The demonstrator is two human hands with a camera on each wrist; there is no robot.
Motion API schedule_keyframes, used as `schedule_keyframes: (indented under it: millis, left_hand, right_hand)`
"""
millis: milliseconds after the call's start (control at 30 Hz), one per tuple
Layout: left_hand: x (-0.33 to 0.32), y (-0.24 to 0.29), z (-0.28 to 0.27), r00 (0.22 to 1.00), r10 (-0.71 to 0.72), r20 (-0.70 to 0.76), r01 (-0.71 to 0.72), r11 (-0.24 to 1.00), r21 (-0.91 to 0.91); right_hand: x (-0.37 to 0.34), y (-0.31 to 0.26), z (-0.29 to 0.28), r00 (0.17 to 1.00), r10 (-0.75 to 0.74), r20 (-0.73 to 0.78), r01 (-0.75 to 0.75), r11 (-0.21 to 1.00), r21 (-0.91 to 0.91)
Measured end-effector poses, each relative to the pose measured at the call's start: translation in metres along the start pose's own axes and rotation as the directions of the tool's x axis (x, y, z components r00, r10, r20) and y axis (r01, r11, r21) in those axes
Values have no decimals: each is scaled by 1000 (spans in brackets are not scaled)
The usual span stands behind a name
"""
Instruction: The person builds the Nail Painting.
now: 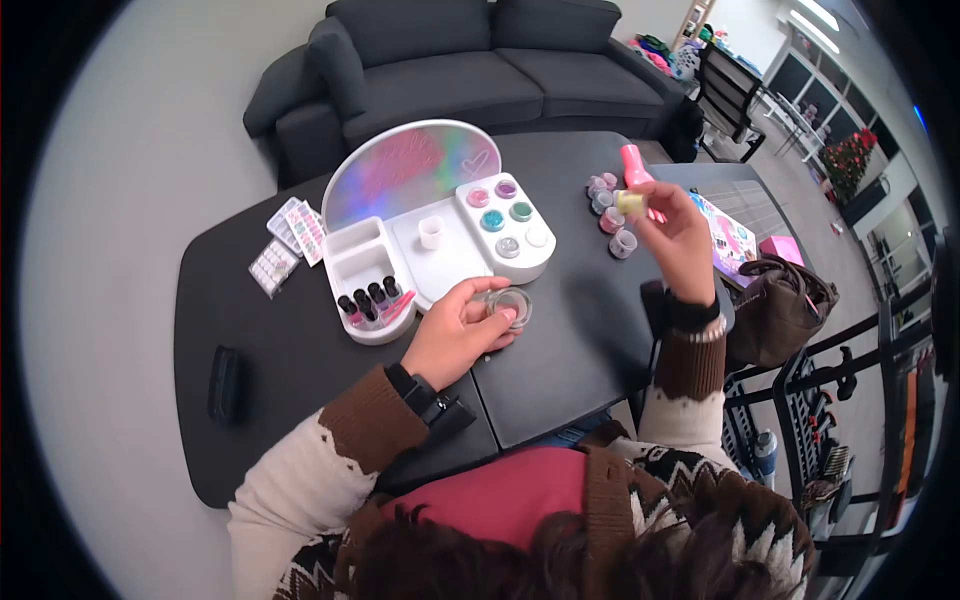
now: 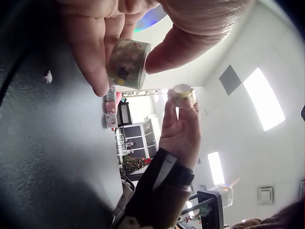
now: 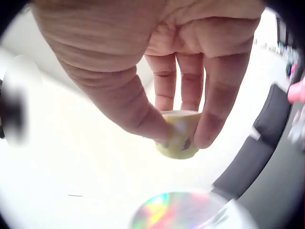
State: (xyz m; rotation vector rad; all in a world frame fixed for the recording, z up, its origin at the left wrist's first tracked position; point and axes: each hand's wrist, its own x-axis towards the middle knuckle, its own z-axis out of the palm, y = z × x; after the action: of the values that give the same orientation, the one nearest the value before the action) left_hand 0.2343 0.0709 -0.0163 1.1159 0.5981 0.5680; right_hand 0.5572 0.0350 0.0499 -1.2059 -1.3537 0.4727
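A: Where is the yellow tub?

B: Up in the air above the table, on the person's right. The right hand pinches it between thumb and fingers.

A: And the left hand?

B: It pinches a clear jar by its sides, just in front of the white stand. The left wrist view shows coloured flecks on or in the jar; I can't tell which.

A: What's on the stand?

B: A white cup in the middle, six pots on the right, black-capped bottles at the near left. Its upright back has an iridescent face.

A: Anything near the right hand?

B: Small tubs in a cluster, with a pink bottle beside them.

A: Farther out?

B: Sheets left of the stand, a black case near the left edge, and a grey sofa beyond the table.
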Motion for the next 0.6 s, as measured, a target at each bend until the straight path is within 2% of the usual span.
schedule_keyframes:
  millis: [67,200,267,333,367,500,567,600]
  left_hand:
    - [1,-1,-4,1000,-11,18,11,1000,-10]
    - [3,-9,-7,999,36,29,-34,998,-46]
    - [3,-9,-7,995,96,29,-96,995,-32]
    - [1,-4,-6,997,71,-6,-71,997,-22]
    - [0,-2,-5,999,39,-33,-39,999,-10]
    - [0,-5,-4,997,75,-30,-74,997,28]
    - [-3,-2,-2,995,87,-38,-85,994,63]
    - [-3,-2,-3,995,88,-41,-85,994,62]
  right_hand:
    - [-29,-39,37,979,25,201,-43,995,84]
    - [-64,-60,83,904,-7,428,18,1000,-21]
    - [-70,-54,93,902,-34,430,45,999,-15]
    - [-72,-52,98,926,-117,359,196,962,-192]
    - [-74,-54,103,944,-97,315,163,968,-191]
    - [-75,-56,103,957,-65,282,133,965,-228]
    - [-74,-55,101,937,-157,312,274,884,-379]
    - [-75,-56,102,936,-157,315,276,884,-377]
